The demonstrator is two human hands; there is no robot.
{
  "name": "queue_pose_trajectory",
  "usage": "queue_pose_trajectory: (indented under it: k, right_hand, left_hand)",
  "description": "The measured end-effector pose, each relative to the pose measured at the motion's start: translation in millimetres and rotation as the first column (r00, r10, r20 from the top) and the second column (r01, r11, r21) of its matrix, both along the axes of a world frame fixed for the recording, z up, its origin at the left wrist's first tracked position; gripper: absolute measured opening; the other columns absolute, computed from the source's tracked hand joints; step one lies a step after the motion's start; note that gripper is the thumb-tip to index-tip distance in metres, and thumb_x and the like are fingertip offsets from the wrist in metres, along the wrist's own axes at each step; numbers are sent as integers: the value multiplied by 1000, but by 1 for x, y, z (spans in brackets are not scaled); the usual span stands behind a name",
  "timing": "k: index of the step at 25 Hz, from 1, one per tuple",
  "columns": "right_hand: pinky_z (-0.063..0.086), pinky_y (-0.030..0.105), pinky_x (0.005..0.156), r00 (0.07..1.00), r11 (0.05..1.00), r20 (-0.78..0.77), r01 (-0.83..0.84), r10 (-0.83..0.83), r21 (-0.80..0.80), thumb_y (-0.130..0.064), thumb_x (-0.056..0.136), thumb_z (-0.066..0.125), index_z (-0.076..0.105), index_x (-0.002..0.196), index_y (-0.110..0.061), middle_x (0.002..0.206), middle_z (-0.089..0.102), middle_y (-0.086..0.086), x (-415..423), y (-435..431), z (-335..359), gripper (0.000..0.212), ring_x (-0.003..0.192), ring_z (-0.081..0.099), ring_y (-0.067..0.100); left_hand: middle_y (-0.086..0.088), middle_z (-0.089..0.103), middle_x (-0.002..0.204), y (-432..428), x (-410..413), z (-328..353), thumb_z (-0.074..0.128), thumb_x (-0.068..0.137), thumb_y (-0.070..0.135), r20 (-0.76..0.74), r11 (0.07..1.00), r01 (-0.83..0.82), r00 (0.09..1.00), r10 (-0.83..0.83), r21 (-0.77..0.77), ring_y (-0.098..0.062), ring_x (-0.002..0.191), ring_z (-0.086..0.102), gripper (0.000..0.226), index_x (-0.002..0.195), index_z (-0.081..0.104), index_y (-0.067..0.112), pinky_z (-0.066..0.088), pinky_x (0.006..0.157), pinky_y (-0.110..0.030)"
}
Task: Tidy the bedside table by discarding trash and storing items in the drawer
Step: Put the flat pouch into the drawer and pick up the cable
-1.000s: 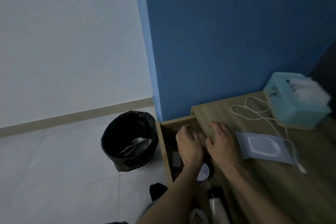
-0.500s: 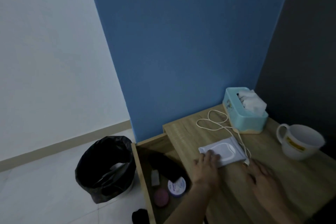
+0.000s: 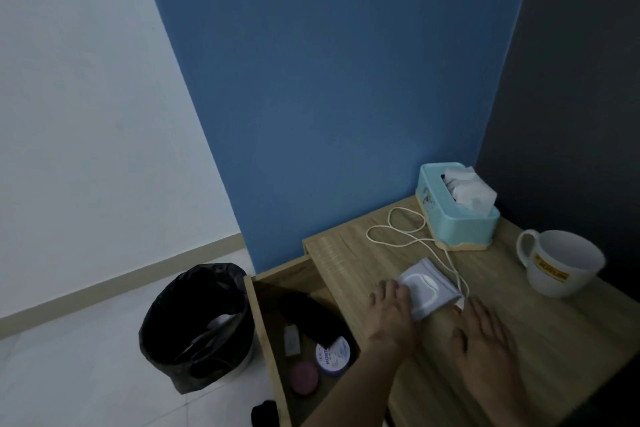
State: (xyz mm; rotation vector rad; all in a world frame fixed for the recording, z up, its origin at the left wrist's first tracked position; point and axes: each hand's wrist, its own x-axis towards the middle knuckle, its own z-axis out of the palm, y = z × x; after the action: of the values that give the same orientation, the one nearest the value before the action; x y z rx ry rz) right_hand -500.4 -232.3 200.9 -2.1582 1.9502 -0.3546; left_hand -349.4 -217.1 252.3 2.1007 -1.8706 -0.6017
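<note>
fingers [image 3: 393, 289] of the left hand [image 3: 391, 314] gripped the wipes pack [image 3: 431, 289] on the counter [image 3: 571, 329]; right hand [image 3: 485, 347] lay just right, fingers spread flat.

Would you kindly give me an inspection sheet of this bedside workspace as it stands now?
Surface: wooden bedside table, drawer pulled open at its left.
Job's things: wipes pack on the tabletop; round tin, pink disc and dark items in the drawer.
Clutter: tissue box at the back, white mug at the right.
Grippers: left hand grips the pack's near edge; right hand open, fingers spread over the tabletop.
Cables: white cable looped from the tissue box past the pack.
Surroundings: black-lined bin on the floor; blue wall.
</note>
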Motion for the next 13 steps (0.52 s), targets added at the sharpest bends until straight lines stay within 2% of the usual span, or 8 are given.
queue_pose_trajectory:
  k: [2,6,10,13]
  right_hand:
    - [44,52,92,1000,999,-8,8,-8,-42,-35,78,29,55,124,-3,128,59,19,3,2,5,62,117,55,37]
    - [46,48,88,999,996,-31,-47,44,-82,-31,78,29,61,118,-6,128,60,15,5,6,12,57,121,53,31]
    - [41,43,90,999,999,-27,-31,30,-44,-33,78,27,62,118,-7,130,60,11,7,7,14,59,122,53,28]
    - [42,46,91,998,998,-50,-27,24,-52,-34,78,26,61,119,-9,131,58,11,7,8,14,59,123,52,28]
  left_hand:
    - [-10,31,144,-2,0,0,56,88,34,-38,999,-27,999,28,28,-30,132,31,59,138,33,14,29,111,-44]
    - [-10,29,144,0,-1,-2,60,84,36,-4,998,-53,999,53,41,-30,130,31,67,140,30,15,34,106,-42]
    - [-9,21,149,6,-3,-7,61,82,36,-47,994,-102,993,104,41,-29,134,27,67,138,29,19,32,108,-40]
    - [-9,21,150,11,-4,-10,61,82,37,-21,992,-112,993,114,51,-29,135,25,67,138,27,22,28,109,-41]
